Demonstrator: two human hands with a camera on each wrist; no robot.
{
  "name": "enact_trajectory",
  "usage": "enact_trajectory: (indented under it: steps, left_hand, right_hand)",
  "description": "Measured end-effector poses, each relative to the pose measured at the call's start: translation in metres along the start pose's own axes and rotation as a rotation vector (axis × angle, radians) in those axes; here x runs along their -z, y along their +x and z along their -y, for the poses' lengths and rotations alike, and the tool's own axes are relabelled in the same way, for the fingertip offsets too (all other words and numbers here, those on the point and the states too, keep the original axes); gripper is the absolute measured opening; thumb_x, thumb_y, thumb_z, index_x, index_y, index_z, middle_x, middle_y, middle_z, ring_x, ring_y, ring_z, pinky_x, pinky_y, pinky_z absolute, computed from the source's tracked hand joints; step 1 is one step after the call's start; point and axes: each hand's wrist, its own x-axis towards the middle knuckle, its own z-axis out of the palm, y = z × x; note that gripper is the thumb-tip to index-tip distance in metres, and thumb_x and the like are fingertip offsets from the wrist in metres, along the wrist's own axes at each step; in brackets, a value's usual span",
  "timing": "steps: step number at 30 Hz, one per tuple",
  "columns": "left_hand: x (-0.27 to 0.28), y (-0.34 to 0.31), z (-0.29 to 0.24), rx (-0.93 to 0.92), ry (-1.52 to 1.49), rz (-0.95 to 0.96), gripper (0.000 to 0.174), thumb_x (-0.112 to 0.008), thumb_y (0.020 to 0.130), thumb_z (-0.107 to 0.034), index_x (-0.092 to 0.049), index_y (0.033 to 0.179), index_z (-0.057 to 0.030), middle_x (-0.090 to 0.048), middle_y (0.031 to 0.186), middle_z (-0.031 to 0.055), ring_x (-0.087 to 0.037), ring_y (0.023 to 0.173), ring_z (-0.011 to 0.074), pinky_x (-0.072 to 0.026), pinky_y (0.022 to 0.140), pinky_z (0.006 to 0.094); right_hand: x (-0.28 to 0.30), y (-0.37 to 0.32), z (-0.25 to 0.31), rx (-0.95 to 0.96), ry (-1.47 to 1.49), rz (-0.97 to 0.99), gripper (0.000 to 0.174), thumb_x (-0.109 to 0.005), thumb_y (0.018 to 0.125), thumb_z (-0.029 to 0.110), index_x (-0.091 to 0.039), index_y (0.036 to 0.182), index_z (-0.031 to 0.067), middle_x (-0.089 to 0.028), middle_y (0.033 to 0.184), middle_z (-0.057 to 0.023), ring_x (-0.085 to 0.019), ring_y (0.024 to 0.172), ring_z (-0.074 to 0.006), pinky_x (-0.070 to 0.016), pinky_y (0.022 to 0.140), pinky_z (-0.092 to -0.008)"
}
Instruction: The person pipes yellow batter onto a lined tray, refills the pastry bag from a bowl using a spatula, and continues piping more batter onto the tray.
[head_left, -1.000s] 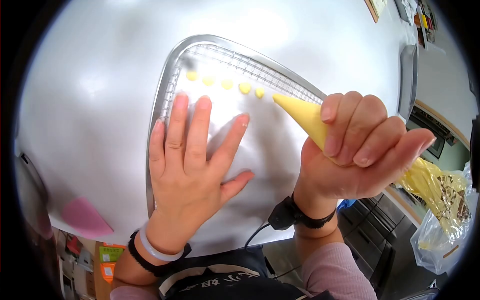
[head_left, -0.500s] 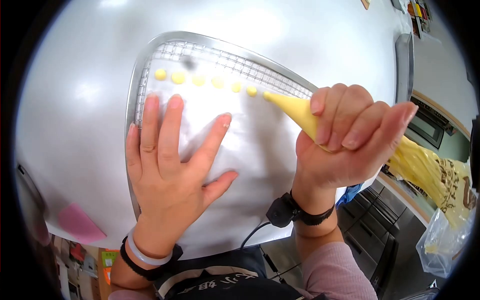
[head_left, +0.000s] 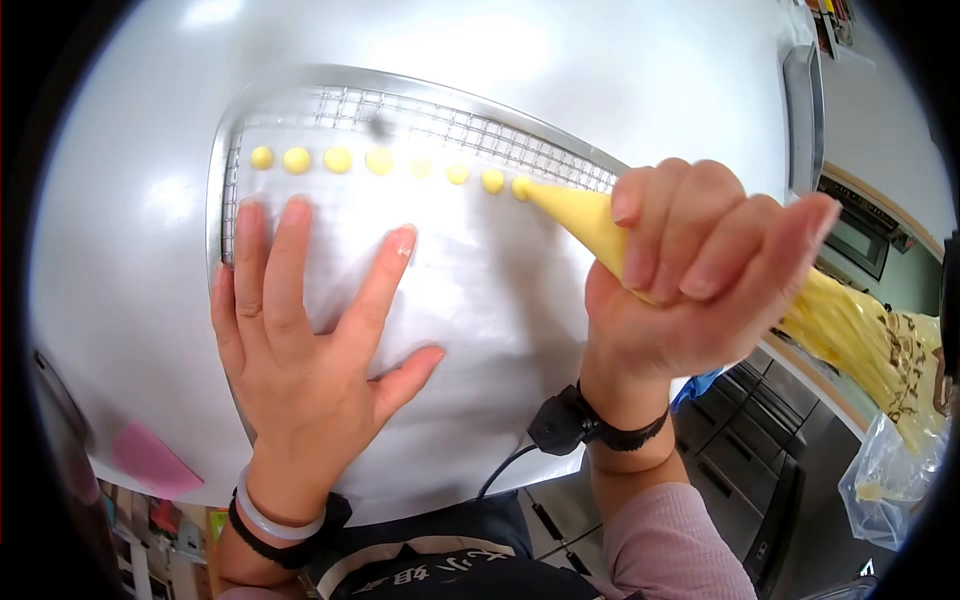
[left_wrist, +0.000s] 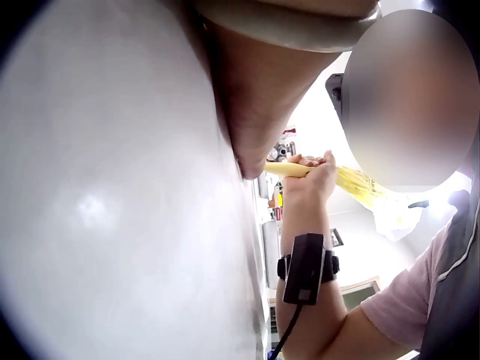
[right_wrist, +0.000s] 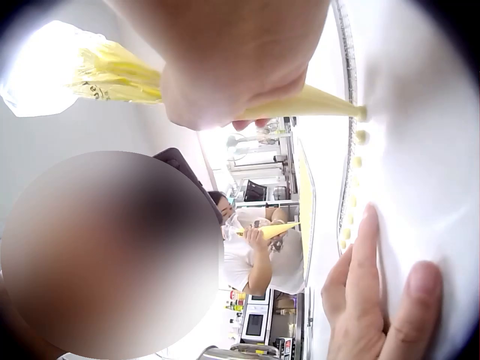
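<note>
My right hand (head_left: 700, 270) grips a piping bag (head_left: 580, 217) of yellow filling, fingers curled round its lower part. The bag's tip touches a yellow dot (head_left: 521, 188) at the right end of a row. Several round dots (head_left: 338, 159) lie on white paper (head_left: 470, 290) inside a metal tray (head_left: 440, 90) with a wire rack (head_left: 390, 110). My left hand (head_left: 300, 340) rests on the paper at the left, fingers spread. In the right wrist view, the bag (right_wrist: 322, 103) slants to the dot (right_wrist: 362, 113).
A pink piece (head_left: 155, 460) lies near the table's front left edge. Another metal tray (head_left: 803, 120) stands at the right. In the right wrist view, another person (right_wrist: 259, 255) holds a yellow piping bag (right_wrist: 277, 230) beyond the table.
The row has gained dots at its right end. In the head view the tray, the dots and my left hand have shifted left, while the bag's tip has moved slightly left.
</note>
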Motion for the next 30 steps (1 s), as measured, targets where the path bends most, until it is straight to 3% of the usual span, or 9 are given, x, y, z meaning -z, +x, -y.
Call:
enact_trajectory:
  steps: [2, 7, 9, 13, 18, 21, 27, 30]
  left_hand:
    - [0.002, 0.001, 0.0, -0.005, 0.004, 0.008, 0.064, -0.069, 0.059, -0.044, -0.055, 0.118, -0.02, -0.029, 0.134, 0.0158, -0.026, 0.126, 0.0364, -0.0227, 0.1, 0.0468]
    - [0.001, -0.001, -0.001, -0.017, 0.035, -0.007, 0.063, -0.067, 0.062, -0.046, -0.055, 0.118, -0.019, -0.029, 0.134, 0.016, -0.026, 0.126, 0.0368, -0.0225, 0.1, 0.0464]
    - [0.001, 0.0, -0.001, -0.016, 0.061, -0.006, 0.061, -0.063, 0.066, -0.049, -0.055, 0.118, -0.0183, -0.029, 0.134, 0.0162, -0.026, 0.126, 0.0368, -0.0225, 0.1, 0.0462]
    - [0.001, 0.0, 0.0, -0.026, 0.079, -0.01, 0.06, -0.06, 0.069, -0.052, -0.055, 0.118, -0.0179, -0.03, 0.134, 0.0165, -0.026, 0.126, 0.0368, -0.0224, 0.1, 0.0458]
    - [0.002, -0.001, 0.001, -0.043, 0.123, -0.009, 0.061, -0.058, 0.07, -0.053, -0.054, 0.119, -0.0172, -0.03, 0.134, 0.017, -0.028, 0.125, 0.037, -0.0229, 0.1, 0.045]
    - [0.002, 0.0, 0.0, -0.043, 0.148, 0.008, 0.061, -0.057, 0.071, -0.053, -0.053, 0.12, -0.017, -0.031, 0.134, 0.0173, -0.028, 0.125, 0.0372, -0.0232, 0.1, 0.0449]
    - [0.0, -0.003, 0.002, -0.066, 0.15, -0.028, 0.062, -0.054, 0.073, -0.055, -0.052, 0.121, -0.0163, -0.031, 0.134, 0.0176, -0.029, 0.124, 0.0373, -0.0233, 0.1, 0.045]
    - [0.0, -0.003, 0.005, -0.1, 0.165, -0.026, 0.062, -0.053, 0.073, -0.056, -0.052, 0.121, -0.0157, -0.032, 0.133, 0.018, -0.029, 0.124, 0.0373, -0.0235, 0.1, 0.0451]
  right_hand:
    - [0.001, -0.001, 0.004, 0.066, 0.038, -0.06, 0.05, -0.024, 0.096, 0.035, -0.031, 0.05, 0.0165, -0.029, 0.041, 0.0039, -0.026, 0.034, -0.0056, -0.0413, 0.045, -0.0216]
    - [0.013, -0.002, 0.004, 0.006, -0.029, -0.076, 0.049, -0.024, 0.096, 0.035, -0.031, 0.05, 0.017, -0.029, 0.04, 0.0039, -0.026, 0.034, -0.0058, -0.0423, 0.045, -0.0223]
    - [0.015, -0.002, 0.001, 0.003, -0.065, -0.02, 0.049, -0.024, 0.096, 0.035, -0.03, 0.05, 0.0172, -0.029, 0.04, 0.0042, -0.026, 0.034, -0.0056, -0.0404, 0.043, -0.0221]
    - [0.014, -0.004, 0.003, 0.095, 0.02, -0.105, 0.049, -0.025, 0.096, 0.034, -0.03, 0.051, 0.0173, -0.029, 0.04, 0.0048, -0.024, 0.034, -0.0053, -0.0349, 0.041, -0.0208]
    - [0.023, -0.007, 0.005, -0.009, -0.048, -0.119, 0.048, -0.025, 0.096, 0.033, -0.03, 0.05, 0.0173, -0.027, 0.04, 0.0049, -0.023, 0.034, -0.0052, -0.0347, 0.042, -0.0204]
    - [0.028, -0.007, 0.002, 0.005, -0.047, -0.06, 0.048, -0.024, 0.096, 0.032, -0.03, 0.051, 0.0173, -0.027, 0.04, 0.0049, -0.022, 0.034, -0.0054, -0.0339, 0.04, -0.0211]
    - [0.029, -0.011, 0.014, 0.041, -0.065, -0.198, 0.047, -0.024, 0.095, 0.032, -0.03, 0.051, 0.0176, -0.028, 0.041, 0.0049, -0.021, 0.034, -0.0052, -0.0326, 0.039, -0.0213]
    - [0.037, -0.013, 0.005, 0.03, -0.06, -0.139, 0.047, -0.025, 0.095, 0.032, -0.03, 0.051, 0.0173, -0.028, 0.04, 0.0049, -0.02, 0.034, -0.0051, -0.0324, 0.039, -0.0211]
